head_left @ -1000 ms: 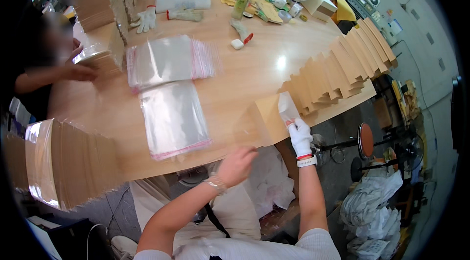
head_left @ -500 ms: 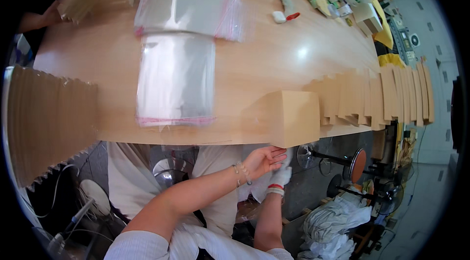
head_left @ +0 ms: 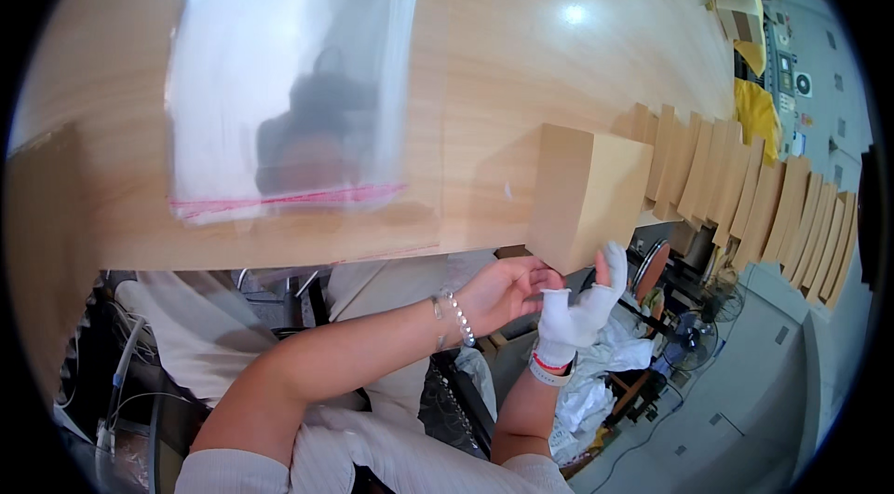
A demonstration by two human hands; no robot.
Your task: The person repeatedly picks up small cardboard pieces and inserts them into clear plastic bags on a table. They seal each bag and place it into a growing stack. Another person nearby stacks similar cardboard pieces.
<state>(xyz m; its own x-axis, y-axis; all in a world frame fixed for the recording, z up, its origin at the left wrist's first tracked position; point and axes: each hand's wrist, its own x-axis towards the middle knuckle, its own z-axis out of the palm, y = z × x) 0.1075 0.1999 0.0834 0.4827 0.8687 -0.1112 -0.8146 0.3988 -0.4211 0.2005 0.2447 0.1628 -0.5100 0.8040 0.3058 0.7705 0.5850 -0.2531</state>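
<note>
A tan cardboard-coloured block (head_left: 591, 196), perhaps a stack of card pieces or a box, stands at the table's near edge, right of the middle. My bare left hand (head_left: 507, 294), with bracelets at the wrist, is just under its near corner. Its fingers are loosely bent, and I see nothing in them. My right hand (head_left: 579, 312) wears a white glove with some fingertips bare. Its thumb and forefinger point up and apart by the block's near right side; I cannot tell whether they touch it. The two hands nearly meet.
A pile of clear plastic bags (head_left: 289, 84) with pink edges lies on the table (head_left: 484, 47). Several tan card stacks (head_left: 726, 168) line the right side. Another brown stack (head_left: 47, 243) stands at the far left. A fan (head_left: 691, 340) and white cloth (head_left: 596, 392) are below.
My view has shifted closer and turned, so the bag pile looks larger. My gloved right hand has come up from below the table edge to the block. My left fingers have bent more.
</note>
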